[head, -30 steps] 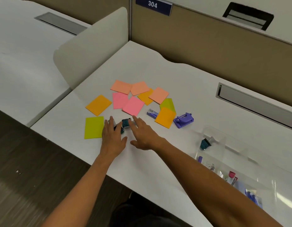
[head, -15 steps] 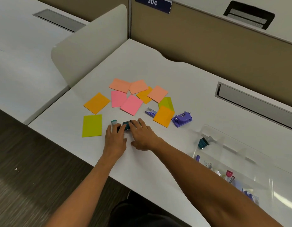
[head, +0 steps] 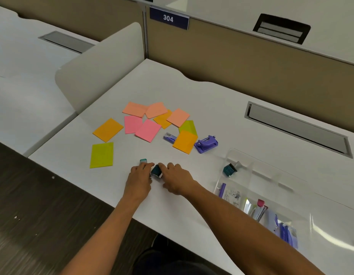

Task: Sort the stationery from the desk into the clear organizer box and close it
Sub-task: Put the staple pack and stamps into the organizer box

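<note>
A small teal binder clip (head: 156, 170) sits near the desk's front edge between my two hands. My left hand (head: 139, 180) pinches it from the left with curled fingers. From the right, my right hand (head: 177, 180) holds it with fingertips and thumb. A small teal-and-white item (head: 143, 160) lies just beyond my left fingers. The clear organizer box (head: 251, 165) stands open at the right, with another teal clip (head: 229, 169), a purple pen (head: 222, 189) and purple packs (head: 285, 231) inside. Several sticky notes (head: 148, 130) are scattered across the desk's middle.
A purple hole punch (head: 206, 144) and a small purple staple box (head: 169, 137) lie beside an orange note (head: 185, 141). A lime note (head: 101, 154) lies at the left. A curved white divider (head: 100, 70) stands at the left edge. A cable slot (head: 297, 129) is at the back right.
Both hands have closed in on the teal clip and drawn it slightly toward the front edge. The small teal-and-white item, earlier under my left fingers, now lies uncovered.
</note>
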A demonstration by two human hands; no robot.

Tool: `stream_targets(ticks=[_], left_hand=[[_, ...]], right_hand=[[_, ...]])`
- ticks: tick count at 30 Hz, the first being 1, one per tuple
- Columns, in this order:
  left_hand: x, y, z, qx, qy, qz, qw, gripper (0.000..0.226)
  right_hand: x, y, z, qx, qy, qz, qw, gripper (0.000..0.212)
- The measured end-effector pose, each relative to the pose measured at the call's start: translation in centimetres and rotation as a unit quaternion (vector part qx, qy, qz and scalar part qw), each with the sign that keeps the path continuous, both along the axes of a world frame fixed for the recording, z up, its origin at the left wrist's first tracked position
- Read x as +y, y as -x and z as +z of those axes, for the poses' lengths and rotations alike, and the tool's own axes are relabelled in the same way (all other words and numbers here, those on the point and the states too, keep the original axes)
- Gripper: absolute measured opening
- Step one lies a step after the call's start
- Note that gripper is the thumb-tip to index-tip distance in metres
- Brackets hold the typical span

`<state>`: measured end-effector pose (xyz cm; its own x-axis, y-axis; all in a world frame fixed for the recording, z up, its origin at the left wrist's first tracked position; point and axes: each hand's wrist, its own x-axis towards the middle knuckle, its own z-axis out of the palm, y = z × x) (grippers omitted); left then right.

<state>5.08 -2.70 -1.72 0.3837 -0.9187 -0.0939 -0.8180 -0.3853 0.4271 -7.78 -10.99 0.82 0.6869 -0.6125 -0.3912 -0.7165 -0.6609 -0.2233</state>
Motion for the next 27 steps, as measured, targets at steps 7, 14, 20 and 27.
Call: stream_targets(ticks=[7, 14, 20, 27], left_hand=[[0.8, 2.5, 0.5, 0.02, 0.003, -0.016, 1.0, 0.058], [-1.3, 4.2, 2.4, 0.079, 0.047, -0.024, 0.995, 0.06], [-4.5, 8.0, 5.3, 0.138, 0.09, -0.059, 0.985, 0.057], [-8.1, 13.1, 7.0, 0.155, 0.094, -0.143, 0.973, 0.057]], right_hand=[[1.7, 2.8, 0.1, -0.052, -0.04, -0.09, 0.994, 0.044], [0.5, 6.2, 2.3, -0.089, -0.015, -0.147, 0.985, 0.033], [-0.9, 10.8, 4.6, -0.146, 0.014, -0.217, 0.965, 0.034], [-2.0, 17.4, 5.8, -0.188, 0.077, -0.327, 0.923, 0.032]])
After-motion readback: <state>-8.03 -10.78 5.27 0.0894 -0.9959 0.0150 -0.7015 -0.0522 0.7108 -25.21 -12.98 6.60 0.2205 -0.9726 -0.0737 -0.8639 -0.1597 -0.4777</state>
